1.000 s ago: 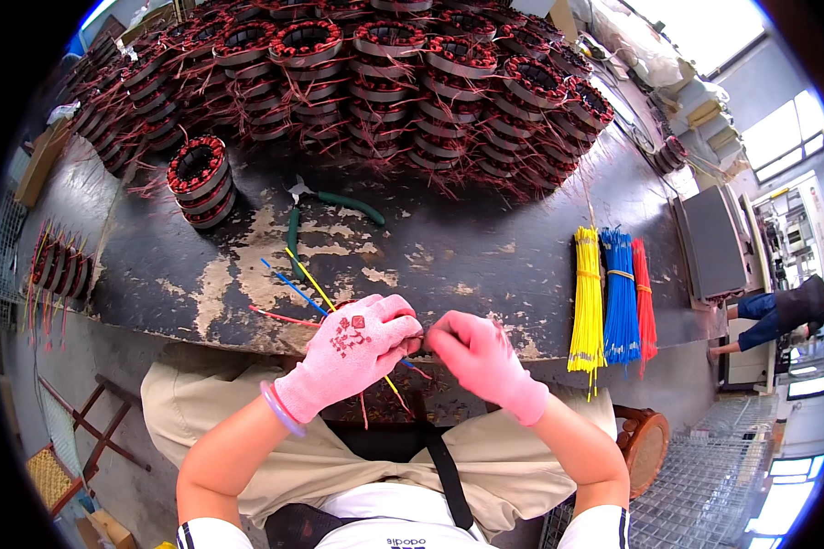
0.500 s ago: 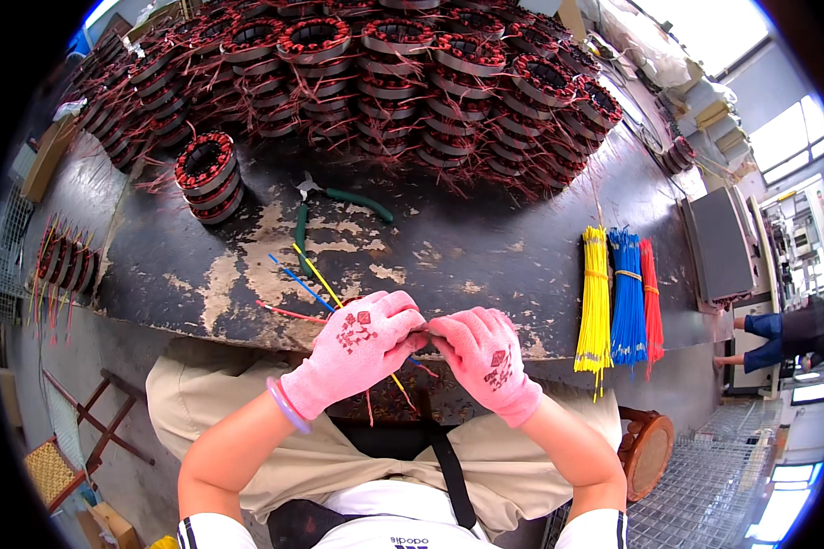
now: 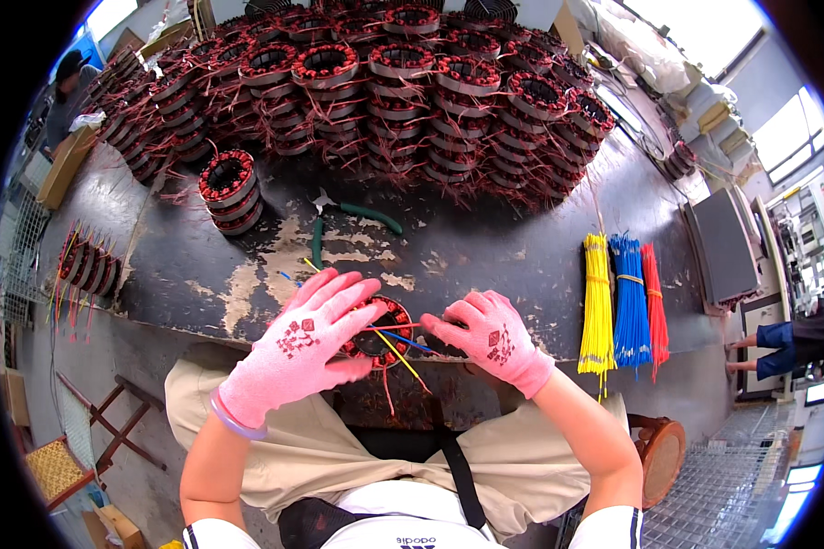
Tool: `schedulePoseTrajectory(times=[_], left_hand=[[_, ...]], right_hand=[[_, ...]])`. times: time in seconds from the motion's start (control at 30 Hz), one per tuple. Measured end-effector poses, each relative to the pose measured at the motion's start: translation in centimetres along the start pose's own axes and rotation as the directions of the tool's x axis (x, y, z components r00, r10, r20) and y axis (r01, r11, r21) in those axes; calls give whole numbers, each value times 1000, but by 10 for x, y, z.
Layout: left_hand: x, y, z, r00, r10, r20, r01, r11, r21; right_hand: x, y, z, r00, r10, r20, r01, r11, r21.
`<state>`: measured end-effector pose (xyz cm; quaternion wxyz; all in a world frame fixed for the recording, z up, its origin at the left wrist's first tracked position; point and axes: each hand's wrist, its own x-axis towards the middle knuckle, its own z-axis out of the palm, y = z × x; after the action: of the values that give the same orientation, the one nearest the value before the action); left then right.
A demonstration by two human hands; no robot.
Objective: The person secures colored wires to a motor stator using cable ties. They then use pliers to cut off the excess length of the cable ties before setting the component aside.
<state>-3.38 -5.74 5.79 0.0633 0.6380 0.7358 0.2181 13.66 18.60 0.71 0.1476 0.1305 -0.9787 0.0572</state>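
A stator point(image 3: 395, 315), a ring with dark red windings, lies at the table's near edge in front of me. Yellow point(image 3: 403, 359), blue and red wires cross over it. My left hand point(image 3: 307, 343), in a pink glove, lies over the stator's left side with fingers stretched and thumb apart; it covers part of the ring and wires. My right hand point(image 3: 490, 340), gloved alike, is just right of the stator. Its thumb and forefinger are closed at the tip of the red wire point(image 3: 395, 327). Green-handled cutting pliers point(image 3: 325, 206) lie open behind the stator.
Tall stacks of stators point(image 3: 403, 101) fill the table's back. A shorter stack point(image 3: 231, 192) stands left, and a row of wired stators point(image 3: 90, 263) far left. Bundles of yellow point(image 3: 597, 302), blue point(image 3: 630, 302) and red wires point(image 3: 654, 306) lie right, near a grey box point(image 3: 719, 247).
My hands, which met over the wires, have moved apart. The left has opened and shifted left, uncovering the stator; the right has stayed on the right side. The view has shifted slightly.
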Motion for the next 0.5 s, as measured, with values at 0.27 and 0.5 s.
schedulePoseTrajectory(times=[0.27, 0.5], left_hand=[[-3, -15, 33, 999, 52, -8, -52, 998, 38], [-7, -3, 52, 995, -55, -83, 61, 996, 71]], right_hand=[[17, 2, -17, 980, 185, 75, -198, 944, 264], [158, -22, 1, 797, 540, 271, -521, 841, -146]])
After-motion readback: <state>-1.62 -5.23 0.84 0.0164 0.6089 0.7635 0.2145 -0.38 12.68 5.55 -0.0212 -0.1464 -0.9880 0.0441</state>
